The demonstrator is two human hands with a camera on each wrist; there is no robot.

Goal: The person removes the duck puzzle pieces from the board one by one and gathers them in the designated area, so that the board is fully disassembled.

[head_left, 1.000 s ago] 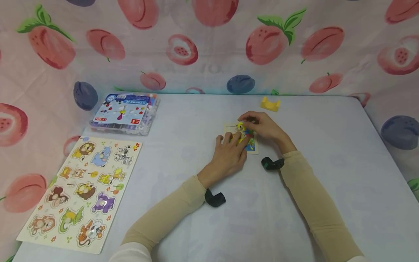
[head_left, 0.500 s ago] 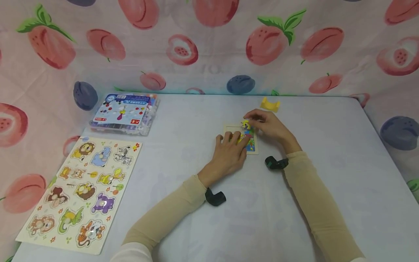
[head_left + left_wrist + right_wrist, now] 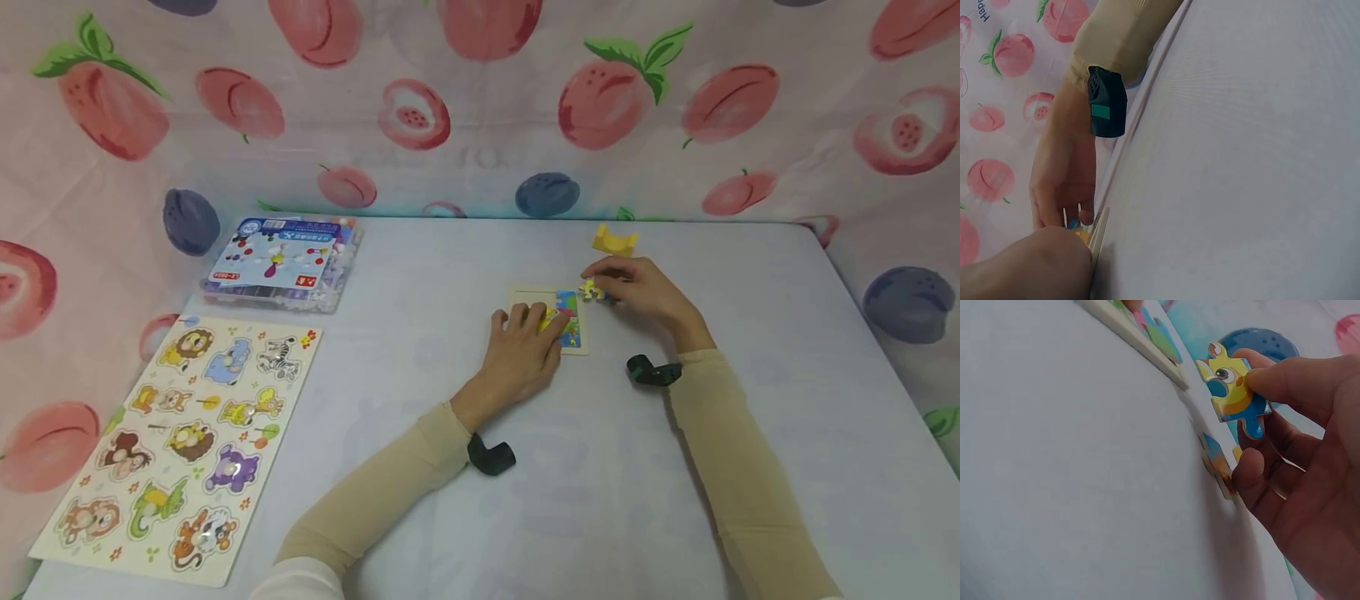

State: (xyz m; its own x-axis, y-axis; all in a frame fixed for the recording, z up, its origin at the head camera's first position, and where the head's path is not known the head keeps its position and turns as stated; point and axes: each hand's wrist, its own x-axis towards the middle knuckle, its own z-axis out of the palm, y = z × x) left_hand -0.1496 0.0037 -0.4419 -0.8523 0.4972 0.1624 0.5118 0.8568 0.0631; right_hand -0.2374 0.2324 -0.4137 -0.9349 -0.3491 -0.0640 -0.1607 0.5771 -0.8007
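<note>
My right hand (image 3: 652, 300) pinches a jigsaw piece (image 3: 1235, 394) between thumb and fingers, just right of a small puzzle tray (image 3: 528, 292). The piece is yellow and blue with a cartoon eye. Below it in the right wrist view, a second jigsaw piece (image 3: 1215, 464) lies on the table near my fingertips. My left hand (image 3: 521, 354) rests with spread fingers on the tray, hiding part of it. Blue, red and yellow pieces sit in the tray's right side, while its upper left shows bare board.
A yellow notched block (image 3: 615, 242) stands behind my right hand. At the far left is a clear plastic box (image 3: 281, 262) with a printed label. In front of it lies an animal peg puzzle board (image 3: 168, 433). A fruit-print curtain (image 3: 465, 108) hangs along the table's back edge.
My right hand has lifted the yellow jigsaw piece from the tray's top and carried it right, off the tray. The left hand stays in place.
</note>
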